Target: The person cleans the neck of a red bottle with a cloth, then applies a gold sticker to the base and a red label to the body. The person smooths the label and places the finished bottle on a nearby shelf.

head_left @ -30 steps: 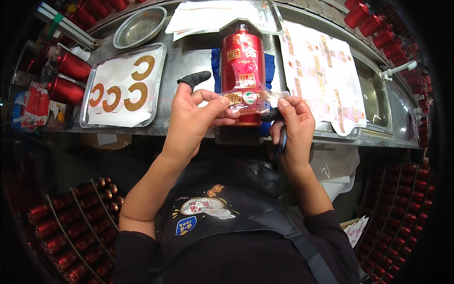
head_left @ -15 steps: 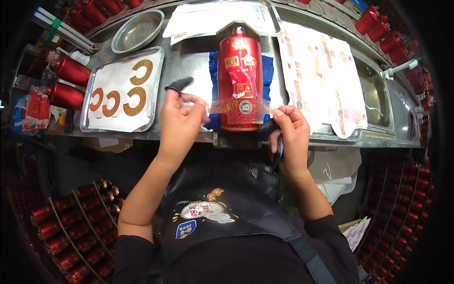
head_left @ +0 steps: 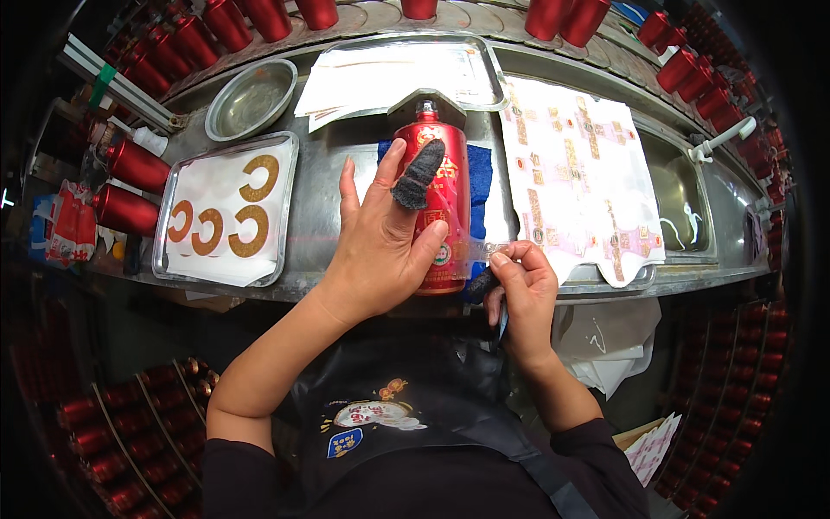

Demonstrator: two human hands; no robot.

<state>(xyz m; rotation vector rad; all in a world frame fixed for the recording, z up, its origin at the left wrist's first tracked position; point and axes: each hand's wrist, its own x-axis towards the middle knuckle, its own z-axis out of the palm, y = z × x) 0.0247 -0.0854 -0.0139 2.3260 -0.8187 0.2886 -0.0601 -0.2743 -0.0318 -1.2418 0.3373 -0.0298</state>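
- A worker's left hand [head_left: 380, 238] spreads wide over a red bottle [head_left: 457, 190], fingers fanned and thumb against its front; half a second earlier it was off to the bottle's left, at the far end of a clear strip [head_left: 478, 247].
- The bottle lies in the middle of the metal counter [head_left: 324, 186], neck pointing away from the worker, on a blue cloth [head_left: 482, 177].
- The right hand [head_left: 524, 290], just right of the bottle's base, still pinches the strip's right end between thumb and finger, as in both earlier frames.
- The strip, stretched between two hands before, now reaches from the right hand onto the bottle's lower front; its left part is hidden behind the left hand.
- A black finger cover [head_left: 418, 180] on the left index finger now crosses the bottle's gold lettering; earlier it stood clear of the bottle.
- A slim bluish object [head_left: 503, 319] shows below the right fingers, too small to identify.
- The view has shifted: the counter sits lower, and more red bottles [head_left: 267, 19] appear along the top edge.
- Unchanged at left, four gold C-shaped pieces [head_left: 251, 178] rest on a paper-lined tray [head_left: 293, 164]; at right lies a sheet of labels [head_left: 566, 186].
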